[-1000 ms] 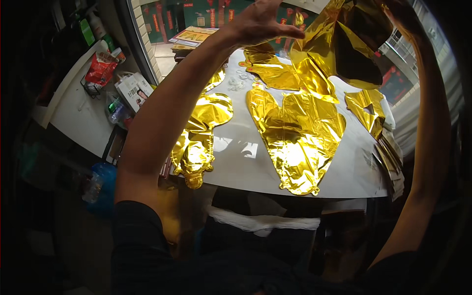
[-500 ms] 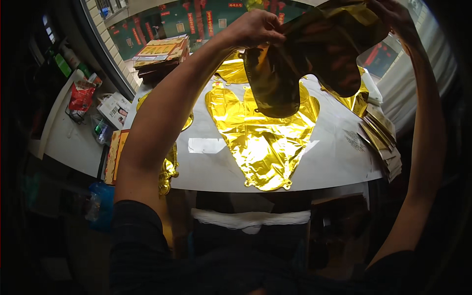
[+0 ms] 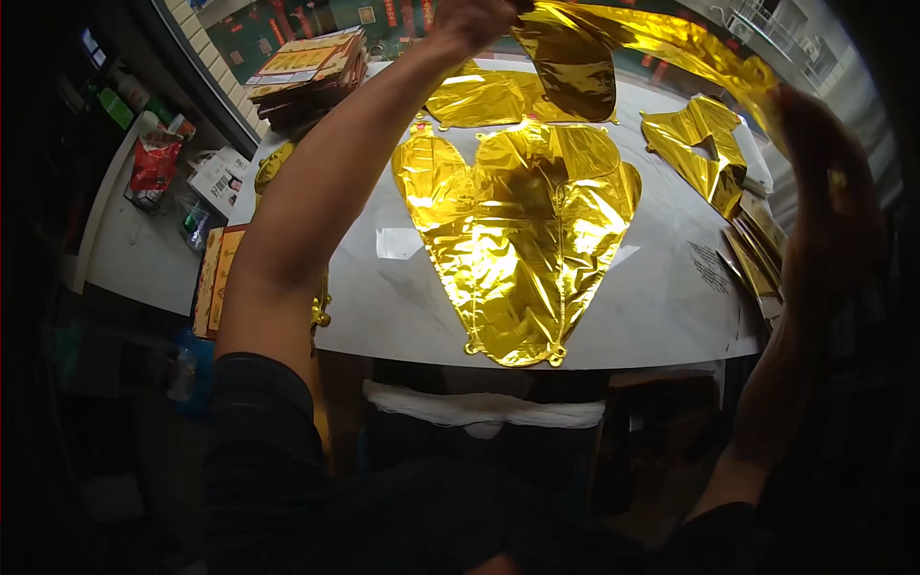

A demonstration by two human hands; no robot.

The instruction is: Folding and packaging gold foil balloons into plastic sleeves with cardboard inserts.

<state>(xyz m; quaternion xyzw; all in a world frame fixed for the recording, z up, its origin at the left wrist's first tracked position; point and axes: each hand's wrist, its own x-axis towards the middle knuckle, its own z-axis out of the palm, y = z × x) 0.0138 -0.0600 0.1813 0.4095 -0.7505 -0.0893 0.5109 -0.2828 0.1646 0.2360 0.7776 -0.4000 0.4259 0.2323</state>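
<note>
Above the far side of the table, a flat, uninflated gold foil balloon is stretched out in the air. My left hand is closed on its left end, at the top edge of the view. Its right end meets my raised right hand, closed around the foil, though shadow and motion blur hide most of those fingers. Below, on the white table, lies a wide gold foil balloon with small looped tabs at its near end. More gold foil lies beyond it, partly behind the held piece.
Another creased gold foil balloon rests at the far right, beside a stack of flat packets. A tall pile of printed cards stands at the back left. A red packet sits on the left side shelf.
The held foil balloon has gone from hanging low over the table to being pulled out sideways, higher up. My right hand has come down and nearer; my left has moved up slightly.
</note>
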